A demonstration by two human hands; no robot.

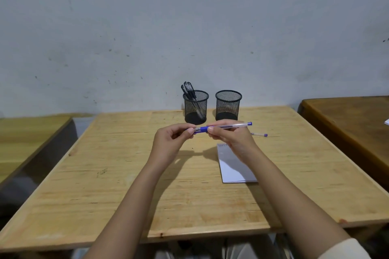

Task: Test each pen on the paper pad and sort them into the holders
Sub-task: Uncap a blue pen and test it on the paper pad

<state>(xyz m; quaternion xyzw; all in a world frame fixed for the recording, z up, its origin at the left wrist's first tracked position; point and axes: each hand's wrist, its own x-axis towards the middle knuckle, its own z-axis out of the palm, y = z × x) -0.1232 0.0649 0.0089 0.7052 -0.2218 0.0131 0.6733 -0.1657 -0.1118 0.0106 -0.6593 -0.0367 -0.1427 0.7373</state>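
Left grip (170, 139) pinches the tip end of the blue pen (229, 126), right grip (229, 135) its barrel. Pen lies crosswise, and the paper pad (233, 170) sits under my right side.

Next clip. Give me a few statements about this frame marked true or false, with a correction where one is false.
1. The left hand and the right hand both hold the blue pen above the table. True.
2. The left holder is empty. False: black pens stand in it.
3. A second blue pen lies on the table. True.
4. The paper pad sits inside the right holder. False: it lies flat on the table.
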